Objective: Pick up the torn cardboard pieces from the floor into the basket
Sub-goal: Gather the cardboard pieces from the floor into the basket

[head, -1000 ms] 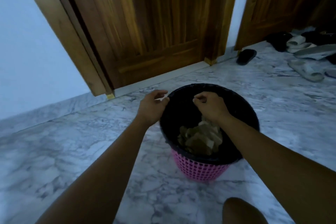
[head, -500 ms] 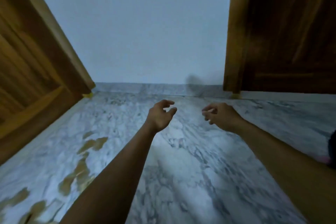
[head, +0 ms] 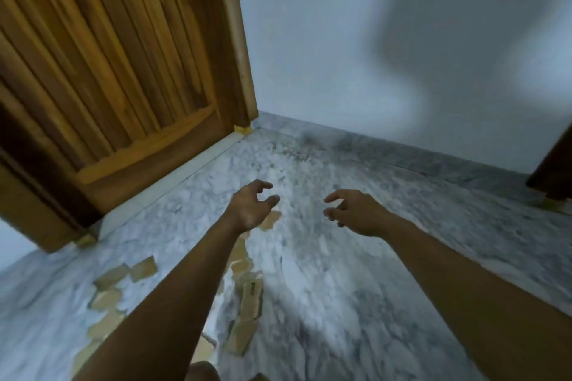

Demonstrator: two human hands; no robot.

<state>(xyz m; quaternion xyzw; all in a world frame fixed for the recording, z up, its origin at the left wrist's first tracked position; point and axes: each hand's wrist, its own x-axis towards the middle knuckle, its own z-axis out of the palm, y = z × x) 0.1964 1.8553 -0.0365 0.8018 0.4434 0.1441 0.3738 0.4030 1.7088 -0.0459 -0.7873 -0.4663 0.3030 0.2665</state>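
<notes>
Several torn brown cardboard pieces (head: pixel 250 303) lie scattered on the marble floor, below and to the left of my left forearm, which hides some of them. Another small piece (head: pixel 270 219) shows just beside my left wrist. My left hand (head: pixel 252 206) hovers above the floor with loosely curled fingers and holds nothing. Level with it and a little to the right, my right hand (head: pixel 356 210) is also empty, its fingers spread and bent. The basket is out of view.
A wooden door (head: pixel 108 71) in its frame fills the upper left. A pale wall (head: pixel 402 40) with a marble skirting runs behind. A dark door edge (head: pixel 554 170) shows at the far right. The grey-white marble floor (head: pixel 340 288) spreads to the right.
My view has swung left from the basket to the floor with the cardboard pieces. Both hands left the basket rim empty and now hover over the floor with fingers more spread.
</notes>
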